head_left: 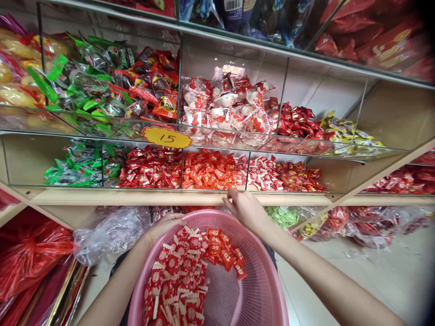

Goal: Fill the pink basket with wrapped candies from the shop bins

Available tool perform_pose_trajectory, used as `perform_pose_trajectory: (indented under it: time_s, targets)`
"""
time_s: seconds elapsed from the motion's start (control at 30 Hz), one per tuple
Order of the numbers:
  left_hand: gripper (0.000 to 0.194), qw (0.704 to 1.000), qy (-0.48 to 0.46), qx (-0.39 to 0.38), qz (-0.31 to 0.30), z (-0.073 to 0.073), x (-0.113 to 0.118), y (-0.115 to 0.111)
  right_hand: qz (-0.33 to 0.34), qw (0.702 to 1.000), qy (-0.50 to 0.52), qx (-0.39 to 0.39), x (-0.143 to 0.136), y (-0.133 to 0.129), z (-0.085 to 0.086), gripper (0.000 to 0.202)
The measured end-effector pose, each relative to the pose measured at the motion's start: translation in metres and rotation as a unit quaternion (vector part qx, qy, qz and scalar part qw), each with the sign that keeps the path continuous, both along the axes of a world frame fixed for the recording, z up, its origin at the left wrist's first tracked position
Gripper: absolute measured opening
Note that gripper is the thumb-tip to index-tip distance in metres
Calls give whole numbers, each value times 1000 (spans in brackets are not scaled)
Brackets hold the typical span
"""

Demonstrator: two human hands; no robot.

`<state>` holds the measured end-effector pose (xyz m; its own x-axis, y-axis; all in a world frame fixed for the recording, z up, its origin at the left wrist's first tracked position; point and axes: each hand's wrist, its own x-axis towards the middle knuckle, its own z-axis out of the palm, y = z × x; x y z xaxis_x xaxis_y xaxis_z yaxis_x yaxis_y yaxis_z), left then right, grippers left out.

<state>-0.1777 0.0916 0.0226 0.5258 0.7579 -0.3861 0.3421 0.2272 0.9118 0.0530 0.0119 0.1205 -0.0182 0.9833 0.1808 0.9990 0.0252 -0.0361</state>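
Observation:
A pink plastic basket (280, 299) is in front of me, below the shelf. Inside it, red-and-white wrapped candies (176, 276) are heaped on the left, and a smaller group of orange-red wrapped candies (220, 246) lies towards the back. My left hand (166, 226) grips the basket's rim at the back left; its fingertips are partly hidden. Above the right part of the rim, my right hand (246, 210) is at the shelf's wooden front edge, fingers bent together. Whatever those fingers hold, if anything, is hidden. Just beyond are the compartments of orange-red candies (209, 171) and pink-and-white candies (260, 173).
Clear dividers and a low front panel (217, 189) bound the compartments. The upper tier holds bagged sweets (227, 104) and a yellow price tag (167, 136) marked 15. Under the shelf lie plastic bags (112, 233), green candies (282, 216) and a red bag (34, 253).

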Motion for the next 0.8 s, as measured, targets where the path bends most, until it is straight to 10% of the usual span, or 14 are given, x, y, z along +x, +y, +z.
perform_pose_trajectory:
  time_s: [0.3,0.8]
  targets:
    - [32,999,5,11,32,-9,-1,4,231,953,184,61,-25,101,-3,21]
    - [30,999,-50,-3,-9,-14,0,7,183,963,193,-41,-64,121,-7,17]
